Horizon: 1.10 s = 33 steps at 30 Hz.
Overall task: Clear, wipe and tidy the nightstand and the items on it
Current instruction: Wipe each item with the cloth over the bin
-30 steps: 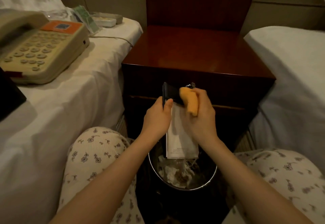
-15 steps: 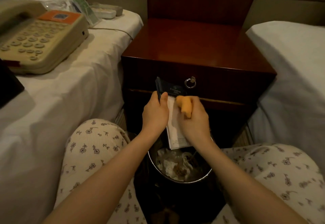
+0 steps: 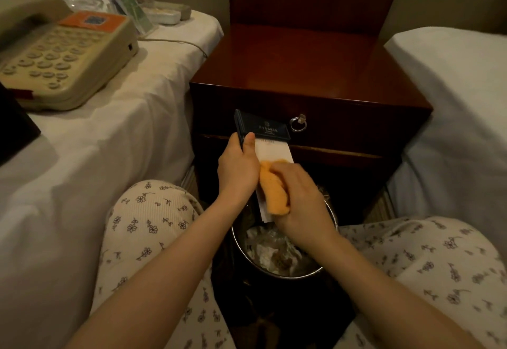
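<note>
Your left hand [image 3: 237, 167] pinches the dark blue notepad holder [image 3: 263, 128] over the round metal bin [image 3: 301, 274]; your right hand [image 3: 299, 197], fingers curled, presses the orange cloth [image 3: 274, 192] on its paper. Gold lettering unreadable.

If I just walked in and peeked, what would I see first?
Probably the bright orange cloth, which the right hand holds against a notepad that the left hand grips in front of the dark wooden nightstand. Right under them sits a round bin with crumpled paper inside. On the bed at the left lies a big beige phone.
</note>
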Each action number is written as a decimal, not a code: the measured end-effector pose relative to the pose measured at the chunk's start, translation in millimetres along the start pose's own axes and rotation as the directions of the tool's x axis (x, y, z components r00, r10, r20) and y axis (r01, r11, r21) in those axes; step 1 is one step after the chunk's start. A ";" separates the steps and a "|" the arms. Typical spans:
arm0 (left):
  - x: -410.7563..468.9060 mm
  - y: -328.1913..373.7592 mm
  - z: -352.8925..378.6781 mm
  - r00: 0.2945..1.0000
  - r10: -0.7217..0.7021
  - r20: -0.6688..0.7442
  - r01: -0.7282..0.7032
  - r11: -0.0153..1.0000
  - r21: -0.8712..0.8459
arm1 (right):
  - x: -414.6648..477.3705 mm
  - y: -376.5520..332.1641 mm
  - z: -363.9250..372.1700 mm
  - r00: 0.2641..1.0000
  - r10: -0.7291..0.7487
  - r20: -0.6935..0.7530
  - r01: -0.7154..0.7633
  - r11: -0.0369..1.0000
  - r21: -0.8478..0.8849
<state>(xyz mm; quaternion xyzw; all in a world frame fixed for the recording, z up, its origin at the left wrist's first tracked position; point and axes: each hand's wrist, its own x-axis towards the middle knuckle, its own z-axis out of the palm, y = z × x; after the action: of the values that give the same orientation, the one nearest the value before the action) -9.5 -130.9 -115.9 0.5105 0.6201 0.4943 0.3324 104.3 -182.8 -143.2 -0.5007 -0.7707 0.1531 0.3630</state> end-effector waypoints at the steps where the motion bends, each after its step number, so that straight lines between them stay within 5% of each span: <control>1: -1.4 0.3 -0.2 1.000 0.023 -0.003 -0.023 1.000 0.013 | -1.5 1.0 2.0 0.998 0.059 -0.008 -0.059 0.998 -0.007; 4: -6.0 4.2 -1.2 0.994 0.101 -0.028 -0.101 0.995 0.022 | 3.8 3.3 -2.7 0.944 0.305 -0.123 -0.295 0.951 0.099; 8: -4.1 9.2 -3.3 0.992 0.094 -0.084 -0.099 0.993 -0.059 | 11.9 7.9 -9.7 0.880 0.449 -0.156 -0.414 0.885 0.216; 10: -4.8 9.8 -3.9 0.993 0.081 -0.089 -0.086 0.995 -0.055 | 22.6 15.9 -12.5 0.701 0.713 -0.009 -0.634 0.629 0.450; 12: -4.2 10.3 -5.3 0.992 0.073 -0.100 -0.080 0.995 -0.062 | 33.3 26.2 -24.8 0.464 0.860 0.212 -0.685 0.197 0.701; 14: -1.0 12.0 -6.6 0.993 0.024 -0.114 -0.039 0.991 -0.129 | 38.3 32.9 -41.8 0.408 0.878 0.252 -0.571 0.031 0.820; 17: 3.6 14.5 -5.2 0.996 -0.069 -0.058 0.051 0.960 -0.274 | 38.8 35.3 -56.1 0.476 0.865 0.160 -0.469 0.095 0.878; 19: 4.5 13.7 -2.4 0.995 -0.097 0.011 0.096 0.952 -0.292 | 38.6 25.8 -56.0 0.571 0.779 0.261 -0.491 0.069 0.868; 24: -0.1 4.9 0.5 0.963 -0.250 0.105 0.254 0.967 -0.024 | 39.3 11.3 -46.0 0.743 0.556 0.373 -0.469 0.036 0.882; 29: -2.8 4.3 -2.4 0.996 -0.048 0.077 0.035 0.985 0.167 | 36.2 15.0 -41.9 0.657 0.672 0.341 -0.555 0.124 0.823; 33: -7.2 1.9 3.2 0.955 -0.152 0.255 0.098 0.973 0.210 | 36.1 10.6 -36.2 0.673 0.730 0.122 -0.474 0.299 0.828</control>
<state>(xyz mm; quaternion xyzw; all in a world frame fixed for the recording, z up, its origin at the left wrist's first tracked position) -4.2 -137.0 -115.6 0.5626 0.6459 0.3349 0.3926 128.7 -150.8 -109.9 -0.5461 -0.3010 0.5395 0.5658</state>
